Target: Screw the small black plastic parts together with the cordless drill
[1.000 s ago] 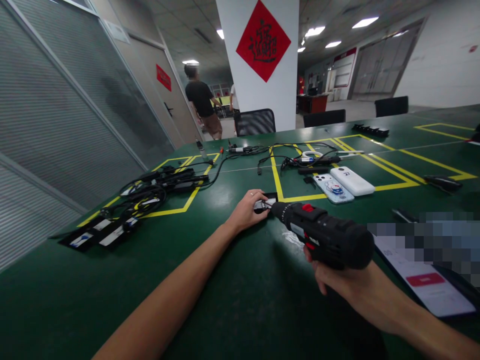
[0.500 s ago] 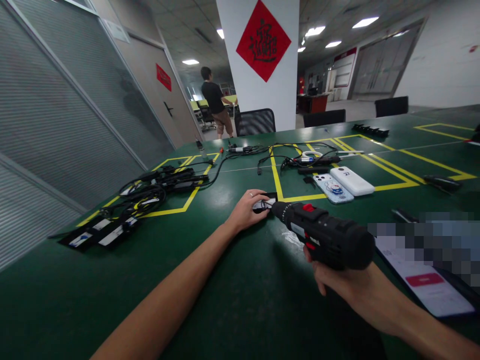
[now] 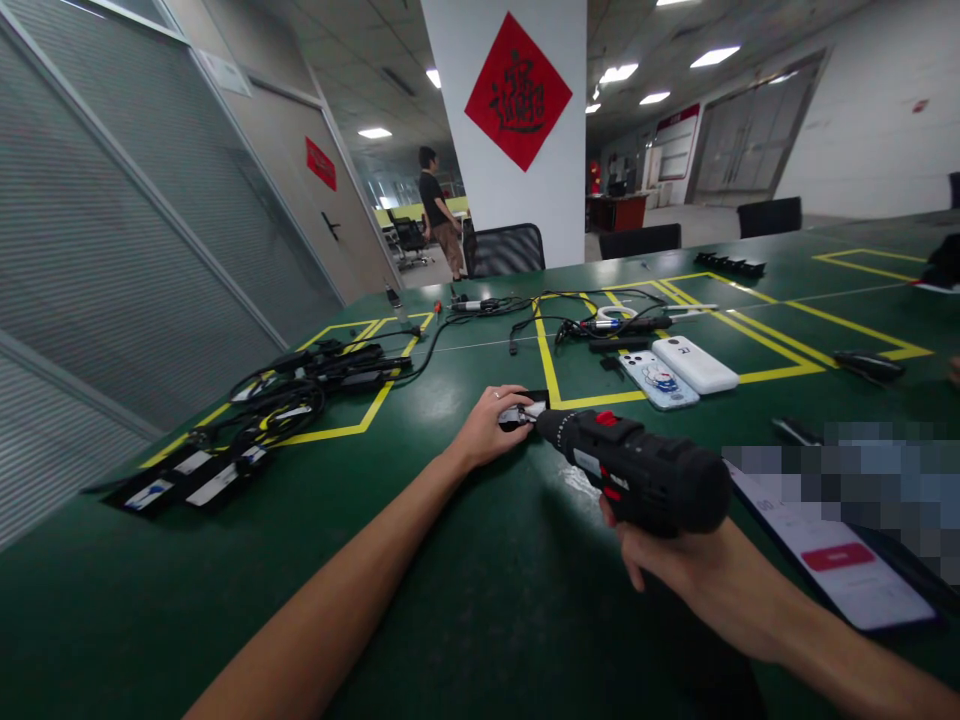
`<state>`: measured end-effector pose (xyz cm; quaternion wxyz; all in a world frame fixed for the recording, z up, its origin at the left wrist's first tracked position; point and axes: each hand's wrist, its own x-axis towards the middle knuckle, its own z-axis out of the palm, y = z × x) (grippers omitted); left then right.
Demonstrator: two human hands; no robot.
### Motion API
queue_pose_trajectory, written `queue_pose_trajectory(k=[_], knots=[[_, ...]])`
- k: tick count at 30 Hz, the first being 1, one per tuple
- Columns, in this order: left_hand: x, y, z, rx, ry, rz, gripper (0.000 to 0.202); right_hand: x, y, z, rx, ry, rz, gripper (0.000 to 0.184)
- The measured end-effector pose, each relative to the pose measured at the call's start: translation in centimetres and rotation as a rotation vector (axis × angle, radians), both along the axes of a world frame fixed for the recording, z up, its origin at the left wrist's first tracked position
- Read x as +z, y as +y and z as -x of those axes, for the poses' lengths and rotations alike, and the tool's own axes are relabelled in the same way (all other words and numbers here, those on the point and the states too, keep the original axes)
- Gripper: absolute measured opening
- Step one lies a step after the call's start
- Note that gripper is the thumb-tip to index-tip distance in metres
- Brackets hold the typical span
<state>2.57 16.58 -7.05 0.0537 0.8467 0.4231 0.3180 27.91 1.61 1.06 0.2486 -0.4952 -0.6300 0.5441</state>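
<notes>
My right hand [image 3: 679, 565] grips a black cordless drill [image 3: 637, 470] with red details, its nose pointing left at a small black part [image 3: 523, 408] on the green table [image 3: 450, 580]. My left hand [image 3: 491, 425] is closed on that part, pinning it to the table beside a yellow line. The drill's tip meets the part just past my left fingers.
Two phones [image 3: 675, 368] lie in a yellow-marked box behind the drill. Tangled black cables and adapters [image 3: 300, 385] spread to the left, with flat black parts [image 3: 184, 480] nearer. A lit tablet [image 3: 840, 550] lies at right. A person [image 3: 435, 210] stands far off by the pillar [image 3: 517, 130].
Both hands and the drill stay in place on the part. The view has shifted slightly. The person in the background has walked further away to the right.
</notes>
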Motion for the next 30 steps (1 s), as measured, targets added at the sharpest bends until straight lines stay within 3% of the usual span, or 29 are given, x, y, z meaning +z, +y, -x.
queue_pose_trajectory(k=[30], knots=[[0.41, 0.1, 0.02, -0.003, -0.04, 0.072, 0.025, -0.23, 0.11, -0.17, -0.002, 0.003, -0.073, 0.011]])
